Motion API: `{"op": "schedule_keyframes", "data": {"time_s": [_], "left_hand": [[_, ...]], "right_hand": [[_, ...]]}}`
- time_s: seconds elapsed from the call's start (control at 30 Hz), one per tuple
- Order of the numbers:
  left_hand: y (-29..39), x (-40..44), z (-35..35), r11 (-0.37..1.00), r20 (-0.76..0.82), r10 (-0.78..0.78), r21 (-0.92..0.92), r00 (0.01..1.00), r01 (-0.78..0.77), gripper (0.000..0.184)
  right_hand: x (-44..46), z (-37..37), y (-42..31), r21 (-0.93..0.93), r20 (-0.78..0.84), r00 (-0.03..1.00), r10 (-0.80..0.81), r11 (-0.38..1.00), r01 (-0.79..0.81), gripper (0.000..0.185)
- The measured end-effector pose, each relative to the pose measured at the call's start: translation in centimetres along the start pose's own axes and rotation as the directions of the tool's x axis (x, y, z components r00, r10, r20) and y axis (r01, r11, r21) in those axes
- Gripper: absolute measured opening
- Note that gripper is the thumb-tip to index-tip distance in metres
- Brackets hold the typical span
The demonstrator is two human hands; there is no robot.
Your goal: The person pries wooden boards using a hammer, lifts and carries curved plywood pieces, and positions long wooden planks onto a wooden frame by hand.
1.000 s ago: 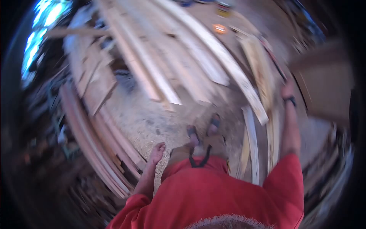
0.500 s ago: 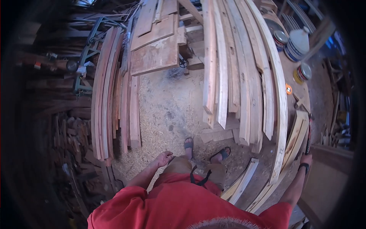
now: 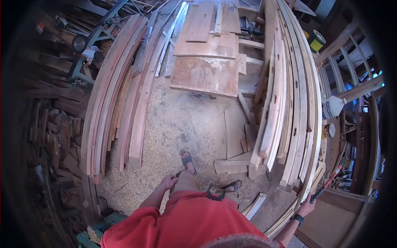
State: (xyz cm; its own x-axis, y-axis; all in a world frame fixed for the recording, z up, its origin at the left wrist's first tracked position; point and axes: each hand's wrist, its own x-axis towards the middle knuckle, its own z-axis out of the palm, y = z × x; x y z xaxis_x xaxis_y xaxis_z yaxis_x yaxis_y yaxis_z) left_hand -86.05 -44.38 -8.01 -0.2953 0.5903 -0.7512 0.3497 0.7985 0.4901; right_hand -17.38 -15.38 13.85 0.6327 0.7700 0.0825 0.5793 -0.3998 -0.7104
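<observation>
My right hand (image 3: 306, 206), with a dark band on its wrist, is closed around the dark handle of a thin red-and-black tool (image 3: 326, 182) at the lower right. The tool's red end points up and away, beside the long pale boards (image 3: 295, 99). My left hand (image 3: 169, 181) hangs near my left knee, its fingers curled; whether anything is in them is too small to tell.
Reddish planks (image 3: 113, 99) lie on the left. Plywood sheets (image 3: 204, 76) rest ahead. Wood offcuts (image 3: 233, 163) and shavings lie on the floor (image 3: 173, 120). A white jug (image 3: 333, 107) and a can (image 3: 329, 130) stand right. A wooden panel (image 3: 331, 215) is lower right.
The view has swung right, then back left, and sharpened. The plywood now sits nearer the centre. My right hand still holds the tool, now lower in view; my feet have shifted in a step.
</observation>
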Motion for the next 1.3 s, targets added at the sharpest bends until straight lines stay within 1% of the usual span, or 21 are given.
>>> {"op": "schedule_keyframes", "data": {"time_s": [0.03, 0.1, 0.17, 0.23, 0.3, 0.43, 0.53, 0.6, 0.67, 0.7, 0.77, 0.83, 0.87, 0.9, 0.97, 1.03, 1.1, 1.13, 1.2, 1.23, 1.3], "left_hand": [[-1.2, 1.4, -2.3, 0.999, -0.022, -0.008, -0.048, 1.0, 0.007, 0.044], [-2.7, 3.4, -6.6, 0.994, -0.049, -0.026, -0.11, 0.998, 0.021, 0.044], [-3.6, 5.5, -11.9, 0.989, -0.126, -0.061, -0.138, 0.99, 0.044, 0.043], [-5.7, 7.9, -15.7, 0.966, -0.267, 0.01, -0.246, 0.964, -0.078, 0.042], [-4.7, 7.9, -20.8, 0.966, -0.302, -0.022, -0.251, 0.953, -0.057, 0.041], [-5.1, 9.7, -26.6, 0.962, -0.38, -0.097, -0.274, 0.92, -0.012, 0.041], [-5.1, 10.0, -28.9, 0.959, -0.323, -0.144, -0.279, 0.935, 0.052, 0.039], [-8.0, 11.9, -28.0, 0.944, -0.353, -0.12, -0.329, 0.928, -0.003, 0.038], [-5.7, 11.2, -28.9, 0.955, -0.316, -0.158, -0.288, 0.935, 0.064, 0.036], [-4.5, 12.1, -29.2, 0.957, -0.321, -0.148, -0.284, 0.935, 0.054, 0.036], [-4.1, 11.3, -29.2, 0.876, -0.284, -0.241, -0.475, 0.928, 0.082, 0.036], [-2.4, 11.9, -30.0, 0.841, -0.257, -0.255, -0.535, 0.932, 0.082, 0.037], [-1.7, 12.4, -30.8, 0.865, -0.223, -0.249, -0.489, 0.942, 0.113, 0.037], [-1.2, 13.2, -31.7, 0.868, -0.218, -0.245, -0.484, 0.945, 0.113, 0.037], [-0.6, 14.7, -33.5, 0.867, -0.31, -0.173, -0.498, 0.935, -0.004, 0.036], [-0.2, 16.0, -36.3, 0.862, -0.278, -0.197, -0.506, 0.94, 0.031, 0.037], [-0.6, 17.9, -39.1, 0.85, -0.228, -0.244, -0.519, 0.943, 0.094, 0.037], [-1.2, 19.3, -40.5, 0.852, -0.219, -0.241, -0.514, 0.946, 0.098, 0.037], [-2.7, 22.0, -44.0, 0.926, -0.283, -0.142, -0.377, 0.948, 0.026, 0.037], [-3.1, 23.5, -46.5, 0.928, -0.278, -0.13, -0.371, 0.952, 0.018, 0.037], [-3.8, 25.6, -51.4, 0.955, -0.238, -0.182, -0.275, 0.954, 0.114, 0.038]], "right_hand": [[-2.2, 1.7, -1.6, -0.014, -0.046, 0.994, -0.099, 0.995, 0.099, 0.029], [-8.9, 5.3, -12.0, 0.148, 0.064, 0.998, 0.024, 0.988, -0.033, 0.025], [-11.5, 10.3, -14.3, 0.263, 0.185, 0.983, -0.007, 0.964, -0.043, 0.023], [-15.2, 16.1, -18.4, 0.246, 0.248, 0.969, -0.024, 0.969, -0.038, 0.02], [-20.3, 20.3, -25.7, 0.369, 0.437, 0.899, -0.025, 0.917, -0.153, 0.017], [-26.0, 28.0, -31.4, 0.357, 0.665, 0.742, -0.087, 0.909, -0.213, 0.014], [-28.6, 32.5, -35.2, 0.359, 0.768, 0.623, -0.149, 0.905, -0.227, 0.014], [-29.8, 35.6, -38.2, 0.344, 0.814, 0.553, -0.178, 0.915, -0.212, 0.014], [-30.3, 39.4, -40.8, 0.347, 0.848, 0.486, -0.211, 0.914, -0.209, 0.016], [-30.3, 40.9, -43.0, 0.283, 0.861, 0.47, -0.193, 0.95, -0.128, 0.017], [-30.1, 44.7, -45.6, 0.289, 0.87, 0.423, -0.252, 0.957, -0.025, 0.018], [-30.0, 47.9, -49.1, 0.287, 0.883, 0.401, -0.243, 0.956, -0.052, 0.019], [-30.0, 49.3, -50.8, 0.282, 0.897, 0.374, -0.237, 0.957, -0.07, 0.02], [-30.1, 50.6, -52.4, 0.28, 0.895, 0.381, -0.232, 0.957, -0.073, 0.02], [-30.2, 53.1, -55.5, 0.275, 0.914, 0.343, -0.218, 0.953, -0.127, 0.021], [-30.4, 56.0, -58.0, 0.296, 0.897, 0.373, -0.237, 0.949, -0.108, 0.021], [-30.2, 59.5, -59.8, 0.335, 0.852, 0.43, -0.299, 0.942, -0.009, 0.021], [-30.0, 60.5, -61.0, 0.291, 0.88, 0.412, -0.238, 0.954, -0.07, 0.02], [-30.4, 62.1, -62.9, 0.251, 0.876, 0.435, -0.207, 0.967, -0.045, 0.02], [-30.4, 62.9, -64.3, 0.226, 0.869, 0.454, -0.198, 0.974, -0.007, 0.02], [-30.9, 63.7, -66.6, 0.179, 0.871, 0.472, -0.132, 0.982, -0.055, 0.019]]}}
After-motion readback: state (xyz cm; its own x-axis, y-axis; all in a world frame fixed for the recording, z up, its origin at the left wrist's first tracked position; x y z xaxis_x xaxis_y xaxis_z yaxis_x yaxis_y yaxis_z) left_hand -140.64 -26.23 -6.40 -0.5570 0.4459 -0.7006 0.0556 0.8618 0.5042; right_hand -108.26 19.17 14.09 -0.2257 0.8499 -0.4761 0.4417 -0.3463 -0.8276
